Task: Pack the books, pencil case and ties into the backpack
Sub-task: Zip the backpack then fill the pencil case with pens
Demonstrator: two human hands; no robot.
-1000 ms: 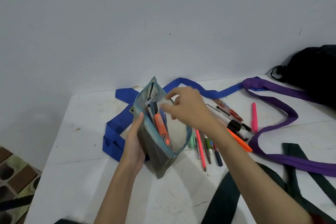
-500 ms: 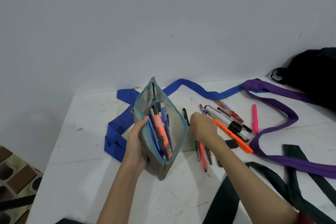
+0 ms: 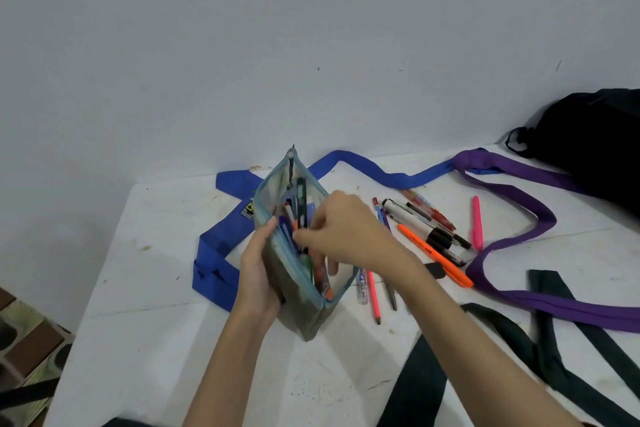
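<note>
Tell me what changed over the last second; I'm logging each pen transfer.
The right hand left the pencil case, dipped right to the loose pens on the table, and came back over the case's open mouth, fingers now among the pens inside. The left hand kept holding the case upright; ties and backpack stayed put.

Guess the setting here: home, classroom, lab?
Probably a home or dorm corner, not certain. A scuffed white table stands against a bare painted wall, patterned floor tiles show at lower left, and a black backpack sits beside loose pens.
</note>
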